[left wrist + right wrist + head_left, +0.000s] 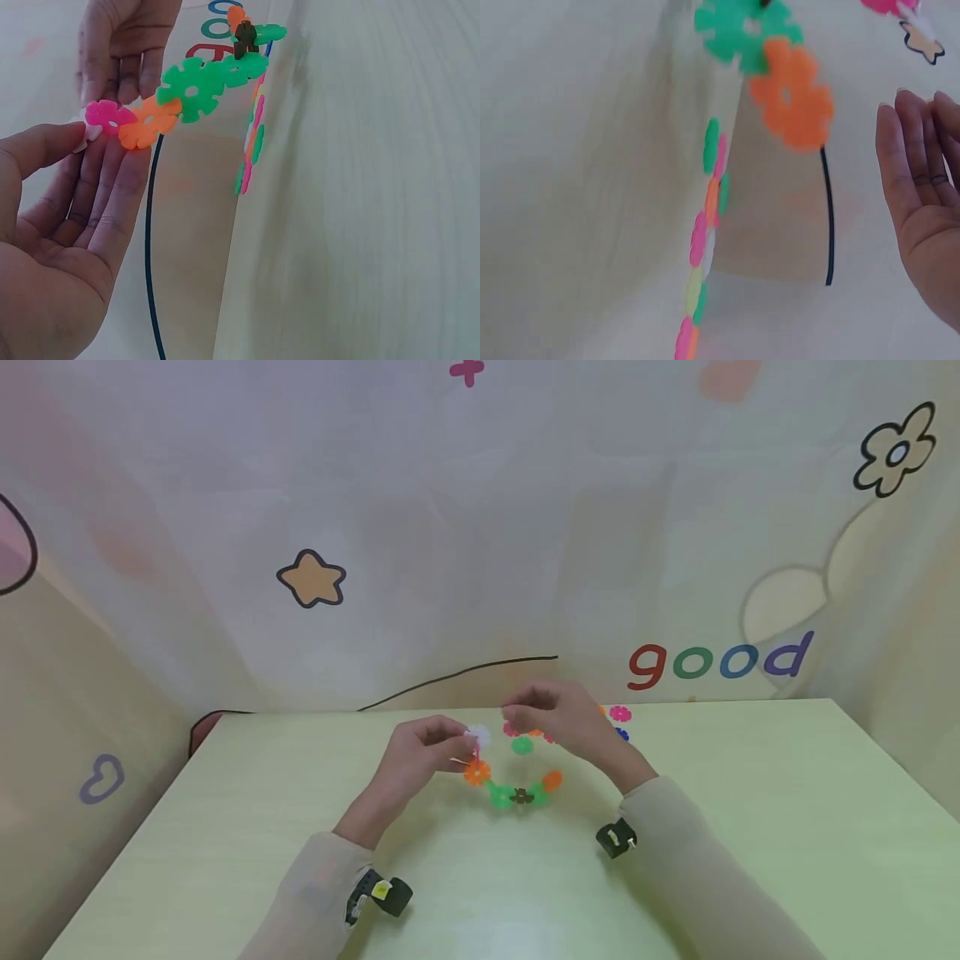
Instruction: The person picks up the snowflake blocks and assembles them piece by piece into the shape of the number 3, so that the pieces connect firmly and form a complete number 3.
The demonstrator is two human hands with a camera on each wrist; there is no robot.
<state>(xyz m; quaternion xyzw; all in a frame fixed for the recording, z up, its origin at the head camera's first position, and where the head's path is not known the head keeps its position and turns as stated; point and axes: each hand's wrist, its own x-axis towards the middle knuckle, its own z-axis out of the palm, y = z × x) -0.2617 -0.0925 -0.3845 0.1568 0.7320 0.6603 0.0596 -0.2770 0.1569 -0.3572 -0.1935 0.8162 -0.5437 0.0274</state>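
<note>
the left hand [420, 752] pinches one end of a half-built snowflake-disc chain [517, 793], the right hand [551, 714] hovers relaxed and empty, and loose discs [619, 714] wait unjoined on the table [750, 827].

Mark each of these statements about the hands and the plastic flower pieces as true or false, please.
1. The left hand holds one end of a chain of flower pieces. True.
2. The right hand grips a pair of scissors. False: its fingers are straight and it holds nothing in the right wrist view.
3. Loose flower pieces lie on the table near the wall. True.
4. The table is bright red. False: it is pale green.
5. The chain includes green and orange pieces. True.
6. The word on the wall reads "stop". False: it reads "good".
</note>
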